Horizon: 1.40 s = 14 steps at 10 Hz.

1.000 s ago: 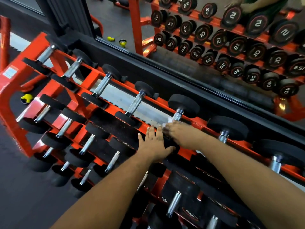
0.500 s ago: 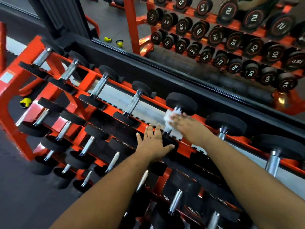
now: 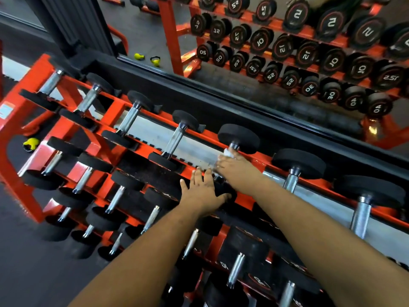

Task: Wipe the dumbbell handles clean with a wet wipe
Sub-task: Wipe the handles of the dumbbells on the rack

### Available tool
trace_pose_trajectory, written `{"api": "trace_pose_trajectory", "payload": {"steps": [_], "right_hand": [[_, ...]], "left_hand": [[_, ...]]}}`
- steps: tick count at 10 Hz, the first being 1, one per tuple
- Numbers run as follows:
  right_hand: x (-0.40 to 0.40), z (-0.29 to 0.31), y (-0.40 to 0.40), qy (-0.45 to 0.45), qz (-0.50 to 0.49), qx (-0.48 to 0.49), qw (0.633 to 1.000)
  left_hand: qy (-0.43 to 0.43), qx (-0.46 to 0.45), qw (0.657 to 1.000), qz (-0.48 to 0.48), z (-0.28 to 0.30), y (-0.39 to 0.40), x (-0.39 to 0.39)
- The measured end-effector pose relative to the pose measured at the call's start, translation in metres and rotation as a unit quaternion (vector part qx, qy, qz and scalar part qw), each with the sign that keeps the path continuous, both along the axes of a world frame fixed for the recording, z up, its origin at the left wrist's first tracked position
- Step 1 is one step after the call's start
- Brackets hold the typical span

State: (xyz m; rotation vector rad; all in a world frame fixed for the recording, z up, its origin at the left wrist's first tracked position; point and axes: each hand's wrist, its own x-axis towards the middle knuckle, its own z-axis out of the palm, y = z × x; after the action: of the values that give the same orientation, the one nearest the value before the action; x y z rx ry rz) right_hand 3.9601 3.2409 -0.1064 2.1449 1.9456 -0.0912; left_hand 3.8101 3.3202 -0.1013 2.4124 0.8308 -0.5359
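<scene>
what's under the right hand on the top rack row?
A white wet wipe pokes out beyond the right hand, against the chrome neck of a black round-headed dumbbell. The handle itself is covered by the hand.

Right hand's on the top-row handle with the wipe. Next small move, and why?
Probably draw the wet wipe back down the handle: the right hand holds it at the far end by the far head, while the left hand rests flat on the near head.

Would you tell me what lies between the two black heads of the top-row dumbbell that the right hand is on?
In the head view, only its handle, mostly covered by the right hand holding the white wet wipe around it.
</scene>
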Motion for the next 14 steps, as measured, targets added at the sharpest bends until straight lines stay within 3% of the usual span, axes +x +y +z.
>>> {"api": "trace_pose_trajectory", "payload": {"steps": [1, 2, 3, 4, 6, 7, 8, 9, 10, 12, 13, 14], "right_hand": [[0.000, -0.001, -0.005, 0.075, 0.062, -0.021, 0.995], [0.020, -0.002, -0.028, 0.088, 0.099, -0.003, 0.991], [0.030, -0.001, -0.036, 0.016, 0.020, 0.042, 0.999], [0.015, -0.003, -0.027, 0.016, -0.108, 0.057, 0.992], [0.002, -0.016, -0.044, 0.142, -0.065, 0.078, 0.985], [0.013, -0.031, -0.026, 0.131, -0.134, 0.149, 0.971], [0.000, -0.036, -0.008, 0.222, -0.233, 0.289, 0.902], [-0.017, -0.034, -0.003, 0.271, -0.347, 0.402, 0.803], [-0.025, -0.031, 0.000, 0.315, -0.459, 0.411, 0.722], [-0.018, -0.036, 0.012, 0.509, -0.553, 0.363, 0.551], [-0.025, -0.038, 0.004, 0.628, -0.579, 0.281, 0.437], [-0.010, -0.029, 0.006, 0.752, -0.528, 0.297, 0.260]], "left_hand": [[-0.014, -0.005, 1.000, 0.007, -0.001, -0.001, 0.000], [-0.018, 0.000, 1.000, 0.004, -0.001, -0.001, -0.001], [-0.010, -0.004, 1.000, -0.006, 0.000, 0.001, -0.001], [-0.012, -0.003, 1.000, -0.003, 0.001, 0.000, -0.001], [-0.010, 0.003, 1.000, -0.006, 0.000, 0.001, 0.000], [-0.007, 0.003, 1.000, -0.004, 0.002, -0.001, -0.001], [-0.002, 0.003, 1.000, -0.002, 0.003, 0.000, 0.000], [-0.003, 0.006, 1.000, -0.004, 0.000, 0.001, 0.000], [-0.004, 0.004, 1.000, -0.006, 0.000, 0.002, 0.000], [-0.007, 0.006, 1.000, -0.004, -0.002, 0.002, -0.001], [-0.009, 0.004, 1.000, -0.006, -0.002, 0.002, -0.001], [-0.010, 0.003, 1.000, -0.009, -0.003, 0.002, 0.000]]}}
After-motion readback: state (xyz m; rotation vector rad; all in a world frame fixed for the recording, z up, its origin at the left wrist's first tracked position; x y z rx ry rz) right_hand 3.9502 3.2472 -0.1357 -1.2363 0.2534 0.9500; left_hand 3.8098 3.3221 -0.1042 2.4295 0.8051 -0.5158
